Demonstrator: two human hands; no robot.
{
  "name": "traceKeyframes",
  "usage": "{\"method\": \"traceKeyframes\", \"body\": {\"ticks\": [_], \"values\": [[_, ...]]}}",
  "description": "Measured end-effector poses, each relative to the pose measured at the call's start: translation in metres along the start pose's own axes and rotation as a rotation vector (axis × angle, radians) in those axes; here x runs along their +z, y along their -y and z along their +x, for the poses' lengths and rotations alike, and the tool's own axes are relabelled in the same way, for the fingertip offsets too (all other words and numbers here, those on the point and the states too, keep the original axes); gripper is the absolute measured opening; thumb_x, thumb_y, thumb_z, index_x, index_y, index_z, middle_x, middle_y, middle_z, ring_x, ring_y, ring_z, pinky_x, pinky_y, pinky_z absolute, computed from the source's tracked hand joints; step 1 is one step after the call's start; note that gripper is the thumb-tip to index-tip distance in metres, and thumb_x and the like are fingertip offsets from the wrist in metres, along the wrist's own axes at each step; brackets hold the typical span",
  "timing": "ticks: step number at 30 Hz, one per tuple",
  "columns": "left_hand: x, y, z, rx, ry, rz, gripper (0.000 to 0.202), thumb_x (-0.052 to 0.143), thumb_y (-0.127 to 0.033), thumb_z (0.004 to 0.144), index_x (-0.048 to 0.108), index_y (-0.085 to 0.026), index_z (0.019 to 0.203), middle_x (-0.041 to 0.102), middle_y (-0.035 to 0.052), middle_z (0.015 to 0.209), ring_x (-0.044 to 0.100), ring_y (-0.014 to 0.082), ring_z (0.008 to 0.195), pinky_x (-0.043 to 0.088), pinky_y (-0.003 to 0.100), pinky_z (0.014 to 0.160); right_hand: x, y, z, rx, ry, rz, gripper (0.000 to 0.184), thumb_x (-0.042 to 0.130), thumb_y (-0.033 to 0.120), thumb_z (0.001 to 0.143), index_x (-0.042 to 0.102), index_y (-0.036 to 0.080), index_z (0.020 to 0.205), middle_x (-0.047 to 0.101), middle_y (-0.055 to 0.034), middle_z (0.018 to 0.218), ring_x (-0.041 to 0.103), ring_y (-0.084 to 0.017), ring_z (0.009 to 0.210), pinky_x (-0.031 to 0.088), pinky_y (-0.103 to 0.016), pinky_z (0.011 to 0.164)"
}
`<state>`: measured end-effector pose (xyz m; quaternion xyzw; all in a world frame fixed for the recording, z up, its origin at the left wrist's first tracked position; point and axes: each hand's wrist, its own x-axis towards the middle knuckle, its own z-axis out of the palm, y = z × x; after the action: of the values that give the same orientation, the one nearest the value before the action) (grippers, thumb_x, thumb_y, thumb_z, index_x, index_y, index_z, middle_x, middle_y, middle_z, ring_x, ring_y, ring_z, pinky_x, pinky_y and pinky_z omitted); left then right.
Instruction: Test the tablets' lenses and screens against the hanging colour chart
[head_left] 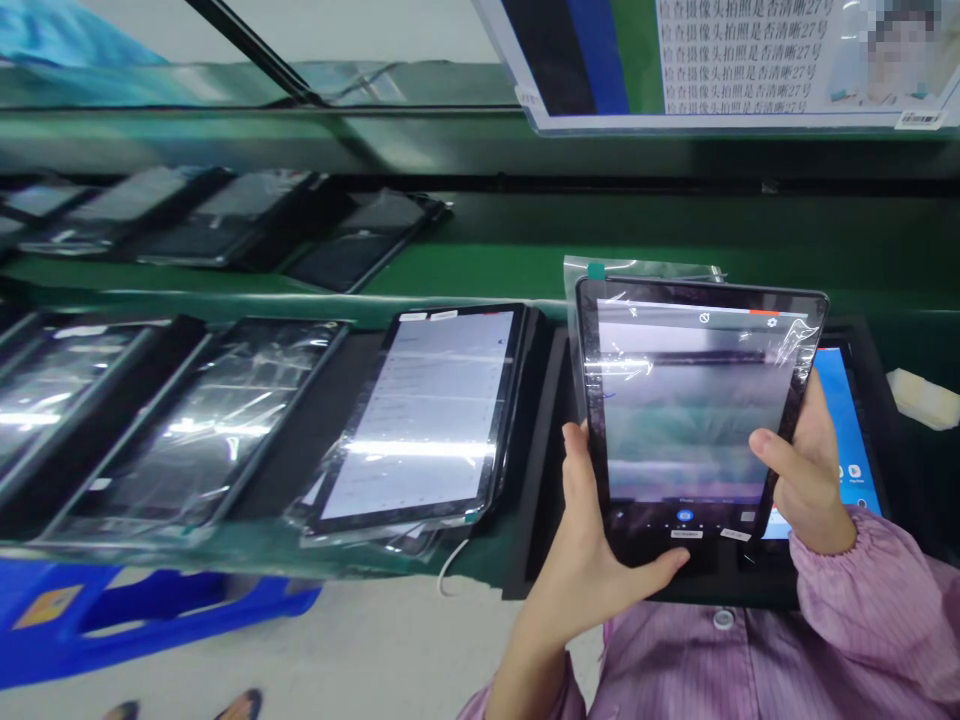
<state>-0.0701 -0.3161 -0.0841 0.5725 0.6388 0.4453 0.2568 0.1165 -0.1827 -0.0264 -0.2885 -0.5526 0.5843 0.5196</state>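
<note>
I hold a black tablet [686, 400] upright in front of me, wrapped in clear plastic film, its screen lit with a camera view. My left hand [592, 560] grips its lower left corner, thumb lying along the bottom bezel. My right hand [806, 475] wraps its right edge, thumb pressed onto the screen side. Behind it, on a black foam tray [540, 470], lies another tablet with a blue screen [851, 440], mostly hidden.
A lit tablet with a white screen [427, 420] lies left of the tray, a white cable [450, 570] below it. Several dark film-wrapped tablets [187, 420] line the green bench, more on the conveyor belt [225, 220] behind. A printed instruction sheet [735, 60] hangs above. A blue crate [150, 610] sits below.
</note>
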Motion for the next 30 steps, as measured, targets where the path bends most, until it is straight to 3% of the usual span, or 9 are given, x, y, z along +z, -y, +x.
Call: {"method": "traceKeyframes", "body": {"ticks": [2,4,7,10,12,15,20,25,30], "values": [[0.003,0.002,0.001,0.02,-0.041,-0.112,0.146,0.093,-0.043,0.069,-0.02,-0.041,0.161,0.001,0.0145,0.175,0.008,0.0501,0.157,0.026,0.075,0.118,0.0,0.0,0.0,-0.002,0.013,0.026,0.039,0.075,0.038,0.091,0.061,0.031,0.127,0.068,-0.0026,0.111,0.067,-0.025,0.098,0.059,-0.04,0.083],[0.008,0.001,0.005,0.031,-0.103,-0.232,0.141,0.094,-0.041,0.068,-0.008,-0.041,0.164,0.014,0.0131,0.174,0.018,0.0467,0.157,0.035,0.068,0.119,-0.001,0.0,0.0,-0.003,0.023,0.041,0.039,0.075,0.038,0.091,0.062,0.034,0.128,0.068,-0.0023,0.112,0.067,-0.025,0.099,0.058,-0.04,0.084],[0.018,-0.002,0.011,-0.023,-0.281,-0.421,0.115,0.089,-0.046,0.074,0.02,-0.034,0.165,0.038,0.0123,0.166,0.035,0.0406,0.153,0.044,0.053,0.118,-0.003,-0.001,-0.001,-0.004,0.018,0.037,0.042,0.075,0.039,0.092,0.061,0.037,0.132,0.068,-0.0026,0.114,0.066,-0.026,0.101,0.058,-0.039,0.084],[0.029,-0.001,0.014,-0.185,-0.485,-0.58,0.073,0.075,-0.059,0.085,0.058,-0.023,0.145,0.06,0.013,0.147,0.052,0.0364,0.142,0.046,0.045,0.117,-0.004,-0.001,-0.004,0.011,-0.002,0.008,0.044,0.074,0.041,0.091,0.061,0.034,0.132,0.068,-0.0038,0.116,0.066,-0.027,0.103,0.058,-0.04,0.085],[0.035,0.002,0.015,-0.327,-0.545,-0.611,0.06,0.066,-0.065,0.088,0.072,-0.018,0.124,0.071,0.0134,0.13,0.061,0.0356,0.131,0.05,0.044,0.113,-0.004,-0.002,-0.006,0.008,-0.029,-0.015,0.044,0.074,0.039,0.09,0.061,0.03,0.131,0.068,-0.0046,0.116,0.067,-0.027,0.103,0.058,-0.04,0.084],[0.038,0.002,0.018,-0.47,-0.582,-0.602,0.057,0.061,-0.067,0.089,0.076,-0.015,0.108,0.077,0.0129,0.115,0.066,0.0354,0.123,0.055,0.043,0.105,-0.005,-0.004,-0.008,-0.007,-0.054,-0.035,0.049,0.074,0.035,0.088,0.059,0.026,0.134,0.069,-0.0058,0.119,0.067,-0.028,0.105,0.057,-0.039,0.084],[0.03,-0.013,0.027,-0.526,-0.58,-0.69,0.056,0.058,-0.067,0.088,0.076,-0.015,0.097,0.079,0.0107,0.105,0.069,0.0332,0.118,0.056,0.041,0.102,-0.015,-0.016,-0.01,0.075,-0.048,-0.122,0.063,0.076,0.037,0.086,0.054,0.027,0.144,0.068,-0.0085,0.127,0.066,-0.032,0.114,0.057,-0.043,0.092],[0.008,-0.02,0.027,-0.602,-0.564,-0.768,0.055,0.061,-0.067,0.082,0.076,-0.016,0.095,0.079,0.0107,0.105,0.069,0.0342,0.117,0.054,0.043,0.105,-0.019,-0.021,-0.007,0.21,0.048,-0.072,0.061,0.074,0.04,0.089,0.054,0.032,0.146,0.055,-0.008,0.15,0.055,-0.035,0.135,0.051,-0.051,0.108],[-0.019,-0.006,0.012,-0.617,-0.564,-0.689,0.058,0.062,-0.068,0.081,0.075,-0.016,0.105,0.078,0.009,0.11,0.068,0.0339,0.117,0.052,0.042,0.106,-0.007,-0.004,0.001,0.139,0.026,-0.001,0.048,0.072,0.036,0.091,0.061,0.036,0.138,0.041,-0.0055,0.162,0.054,-0.033,0.136,0.056,-0.053,0.103]]}}
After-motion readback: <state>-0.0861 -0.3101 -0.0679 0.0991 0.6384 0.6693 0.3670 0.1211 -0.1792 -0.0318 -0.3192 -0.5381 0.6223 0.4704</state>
